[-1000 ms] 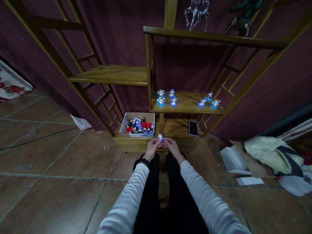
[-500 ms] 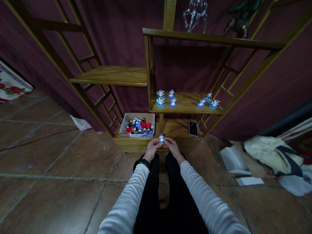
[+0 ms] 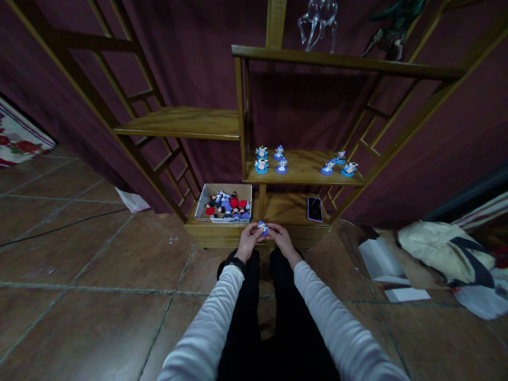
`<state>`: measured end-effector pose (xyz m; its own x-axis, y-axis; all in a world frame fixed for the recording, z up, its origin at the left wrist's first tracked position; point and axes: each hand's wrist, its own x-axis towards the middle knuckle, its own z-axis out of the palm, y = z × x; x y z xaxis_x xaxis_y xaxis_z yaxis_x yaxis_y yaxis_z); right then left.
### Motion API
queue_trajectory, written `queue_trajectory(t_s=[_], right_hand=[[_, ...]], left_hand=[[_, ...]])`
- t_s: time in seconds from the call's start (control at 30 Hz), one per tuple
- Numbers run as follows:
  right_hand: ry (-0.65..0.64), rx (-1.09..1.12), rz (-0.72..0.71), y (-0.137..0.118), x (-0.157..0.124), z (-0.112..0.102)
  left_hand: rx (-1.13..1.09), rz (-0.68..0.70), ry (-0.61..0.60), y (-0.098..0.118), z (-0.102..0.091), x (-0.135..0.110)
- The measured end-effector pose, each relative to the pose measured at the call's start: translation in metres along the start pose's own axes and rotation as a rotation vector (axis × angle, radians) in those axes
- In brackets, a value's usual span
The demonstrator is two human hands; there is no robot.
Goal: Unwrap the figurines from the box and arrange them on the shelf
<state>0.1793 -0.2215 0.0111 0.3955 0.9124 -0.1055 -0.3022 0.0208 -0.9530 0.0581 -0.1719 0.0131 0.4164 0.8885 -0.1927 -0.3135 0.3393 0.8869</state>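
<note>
A small purple-and-white figurine (image 3: pixel 262 227) is held between both hands, just in front of the cabinet's bottom ledge. My left hand (image 3: pixel 248 239) pinches it from the left, and my right hand (image 3: pixel 281 238) grips its other side with closed fingers. Left of the hands stands an open cardboard box (image 3: pixel 201 203) with many loose figurines inside, some with red parts. On the shelf (image 3: pixel 304 165) above, blue-based and purple-based figurines stand in one group at the left and another at the right.
A phone (image 3: pixel 315 209) lies on the bottom ledge at the right. Above are a clear glass animal (image 3: pixel 318 24) and a dark green statue (image 3: pixel 397 29). A white box (image 3: pixel 381 262) and a beige bag (image 3: pixel 444 248) lie on the floor at the right.
The figurine has tilted and turned slightly between my fingers. Both hands stay in nearly the same place, and the shelf figurines have not moved.
</note>
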Motion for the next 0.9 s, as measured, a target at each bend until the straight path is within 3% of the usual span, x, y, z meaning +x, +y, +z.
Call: queue_trajectory(t_s=[0.9], right_hand=[[0.006, 0.139, 0.016, -0.0009, 0.0007, 0.0014]], left_hand=[[-0.055, 0.018, 0.026, -0.0044, 0.0021, 0.0039]])
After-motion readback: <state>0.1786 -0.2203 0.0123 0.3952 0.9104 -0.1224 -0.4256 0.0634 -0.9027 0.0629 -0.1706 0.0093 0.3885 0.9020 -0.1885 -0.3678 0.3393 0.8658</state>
